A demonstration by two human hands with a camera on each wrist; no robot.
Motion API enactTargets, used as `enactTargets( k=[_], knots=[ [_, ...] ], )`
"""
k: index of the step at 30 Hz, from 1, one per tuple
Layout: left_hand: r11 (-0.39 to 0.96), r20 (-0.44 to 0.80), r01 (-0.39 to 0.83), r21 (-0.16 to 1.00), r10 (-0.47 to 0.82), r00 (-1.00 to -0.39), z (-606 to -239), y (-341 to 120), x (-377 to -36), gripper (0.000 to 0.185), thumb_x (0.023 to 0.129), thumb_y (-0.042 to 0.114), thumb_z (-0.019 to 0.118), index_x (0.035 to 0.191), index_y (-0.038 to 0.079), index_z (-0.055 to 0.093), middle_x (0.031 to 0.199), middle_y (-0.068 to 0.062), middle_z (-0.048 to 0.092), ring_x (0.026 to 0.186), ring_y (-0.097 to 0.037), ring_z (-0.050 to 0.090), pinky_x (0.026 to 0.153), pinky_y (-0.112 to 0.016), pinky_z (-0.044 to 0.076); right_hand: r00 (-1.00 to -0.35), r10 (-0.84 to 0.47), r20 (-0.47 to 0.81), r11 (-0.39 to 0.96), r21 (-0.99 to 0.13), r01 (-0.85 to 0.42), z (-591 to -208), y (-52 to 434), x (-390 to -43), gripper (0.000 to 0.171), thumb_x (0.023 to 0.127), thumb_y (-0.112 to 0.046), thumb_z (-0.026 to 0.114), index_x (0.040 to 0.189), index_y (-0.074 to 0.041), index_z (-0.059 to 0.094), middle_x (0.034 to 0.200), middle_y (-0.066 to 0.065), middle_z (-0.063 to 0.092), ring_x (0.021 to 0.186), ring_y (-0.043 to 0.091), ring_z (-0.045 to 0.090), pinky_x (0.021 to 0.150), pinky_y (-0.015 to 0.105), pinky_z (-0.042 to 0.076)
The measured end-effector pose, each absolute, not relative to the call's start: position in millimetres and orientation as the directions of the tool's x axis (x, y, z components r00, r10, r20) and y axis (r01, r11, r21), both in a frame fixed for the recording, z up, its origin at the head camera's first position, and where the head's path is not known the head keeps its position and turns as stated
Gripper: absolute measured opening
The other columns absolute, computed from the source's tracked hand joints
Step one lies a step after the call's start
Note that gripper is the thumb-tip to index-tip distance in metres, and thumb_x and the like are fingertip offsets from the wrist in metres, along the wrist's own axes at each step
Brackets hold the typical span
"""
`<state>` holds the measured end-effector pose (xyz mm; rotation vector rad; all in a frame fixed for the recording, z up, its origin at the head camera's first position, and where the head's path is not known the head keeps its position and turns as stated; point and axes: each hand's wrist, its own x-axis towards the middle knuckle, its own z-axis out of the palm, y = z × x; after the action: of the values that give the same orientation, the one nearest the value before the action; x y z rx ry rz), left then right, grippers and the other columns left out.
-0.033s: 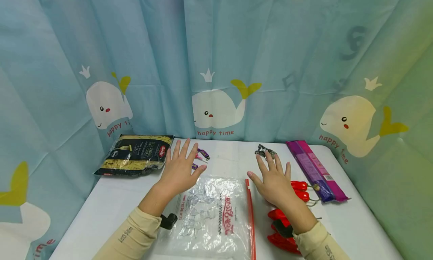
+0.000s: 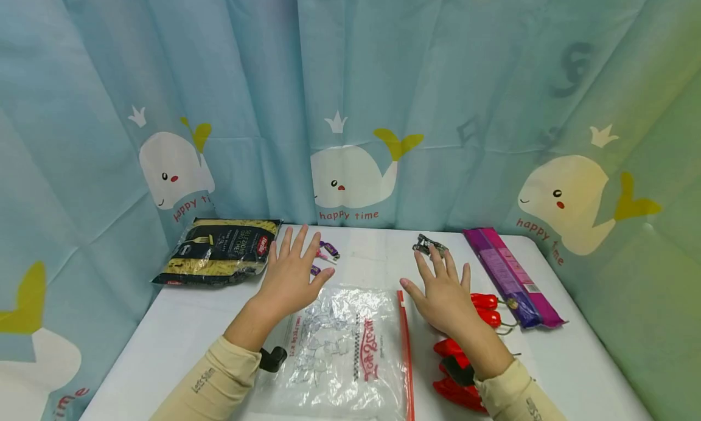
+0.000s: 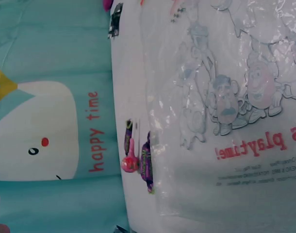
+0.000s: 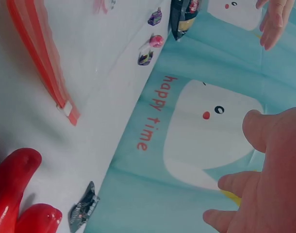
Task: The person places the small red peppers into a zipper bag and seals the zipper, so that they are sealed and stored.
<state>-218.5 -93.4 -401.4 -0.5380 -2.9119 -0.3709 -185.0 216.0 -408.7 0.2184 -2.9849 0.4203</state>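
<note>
My left hand (image 2: pixel 292 278) hovers with spread fingers above the back left of a clear zip bag (image 2: pixel 378 403). My right hand (image 2: pixel 446 299), its fingers also spread, is held over the area right of the bag's red slider edge. Neither holds anything. Red peppers (image 2: pixel 460 393) lie under and beside the right wrist, which partly hides them. Beyond the left fingers are purple-wrapped candies (image 3: pixel 146 165) and a pink lollipop (image 3: pixel 130 163). A small dark silvery packet (image 4: pixel 84 208) lies past the right fingertips. Only fingertips of the left hand show in the left wrist view.
A black and yellow pasta bag (image 2: pixel 219 250) sits at the table's back left. A long purple and pink packet (image 2: pixel 512 278) lies at the right. Behind the white table (image 2: pixel 580 372) hangs a blue curtain (image 2: pixel 263 104) with whale prints, which also closes off both sides.
</note>
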Motion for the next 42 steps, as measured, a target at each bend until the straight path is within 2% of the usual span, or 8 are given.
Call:
enactTargets(
  k=[5,9,12,16,25,32,38,42],
  knots=[
    [0.903,0.195,0.378,0.205,0.341,-0.92,-409,-92,-218,0.078,0.101,0.06,0.043,0.16,0.014,0.024,0.167,-0.015,0.012,0.152,-0.041,0.001,0.114,-0.068,0.007,-0.985,-0.124,0.12,0.948,-0.279,-0.153,-410,217,-183,0.076,0.101,-0.053,0.05,0.158,-0.008,0.029,0.163,0.027,0.014,0.148,0.051,0.004,0.108,0.072,-0.01],
    [0.883,0.174,0.448,0.141,0.424,-0.889,-430,-77,-203,0.079,0.098,0.062,0.049,0.157,0.012,0.032,0.157,-0.018,0.035,0.144,-0.04,0.03,0.111,-0.06,0.029,-0.986,-0.121,0.116,0.947,-0.285,-0.15,-414,219,-179,0.074,0.101,-0.05,0.051,0.157,-0.007,0.03,0.162,0.027,0.015,0.147,0.052,0.005,0.108,0.073,-0.008],
    [0.829,0.08,0.554,0.074,0.549,-0.832,-454,-58,-181,0.079,0.095,0.065,0.052,0.152,0.01,0.042,0.141,-0.018,0.05,0.126,-0.035,0.049,0.098,-0.05,0.046,-0.986,-0.12,0.116,0.948,-0.282,-0.149,-420,221,-172,0.072,0.101,-0.048,0.053,0.156,-0.007,0.034,0.162,0.027,0.019,0.147,0.053,0.007,0.108,0.074,-0.006],
    [0.751,-0.074,0.659,0.036,0.66,-0.748,-486,-35,-156,0.076,0.09,0.071,0.052,0.136,0.011,0.054,0.117,-0.012,0.059,0.101,-0.028,0.061,0.077,-0.042,0.054,-0.989,-0.106,0.101,0.948,-0.289,-0.131,-431,225,-154,0.069,0.099,-0.045,0.057,0.154,-0.007,0.038,0.16,0.027,0.024,0.146,0.053,0.01,0.108,0.074,-0.003],
    [0.667,-0.126,0.739,-0.091,0.729,-0.673,-498,-19,-152,0.048,0.09,0.07,0.05,0.098,0.023,0.058,0.083,-0.001,0.052,0.06,-0.018,0.056,0.051,-0.036,0.047,-0.996,-0.064,0.059,0.949,-0.304,-0.079,-452,229,-125,0.07,0.095,-0.044,0.064,0.152,-0.009,0.043,0.159,0.024,0.027,0.146,0.052,0.011,0.109,0.074,-0.002],
    [0.617,-0.103,0.786,-0.036,0.78,-0.617,-493,-21,-157,0.031,0.101,0.052,0.049,0.095,0.025,0.062,0.081,0.0,0.054,0.058,-0.018,0.056,0.05,-0.036,0.045,-0.989,-0.096,0.112,0.956,-0.265,-0.123,-458,232,-117,0.058,0.093,-0.036,0.068,0.145,-0.012,0.055,0.158,0.022,0.032,0.146,0.051,0.015,0.109,0.074,0.0],
    [0.61,-0.048,0.792,-0.011,0.791,-0.61,-495,-26,-160,0.025,0.103,0.046,0.049,0.096,0.028,0.064,0.082,0.0,0.056,0.058,-0.018,0.057,0.051,-0.036,0.046,-0.962,-0.257,0.093,0.961,-0.078,-0.264,-471,225,-106,0.041,0.086,-0.019,0.077,0.127,-0.024,0.072,0.152,0.017,0.044,0.145,0.05,0.024,0.107,0.077,0.009],
    [0.605,-0.024,0.796,-0.013,0.796,-0.605,-497,-30,-159,0.02,0.103,0.041,0.05,0.099,0.028,0.065,0.084,0.0,0.057,0.055,-0.018,0.055,0.05,-0.036,0.045,-0.94,-0.34,0.024,0.94,0.017,-0.34,-479,219,-97,0.046,0.082,-0.017,0.08,0.125,-0.031,0.072,0.154,0.013,0.043,0.146,0.048,0.024,0.107,0.077,0.009]
  ],
)
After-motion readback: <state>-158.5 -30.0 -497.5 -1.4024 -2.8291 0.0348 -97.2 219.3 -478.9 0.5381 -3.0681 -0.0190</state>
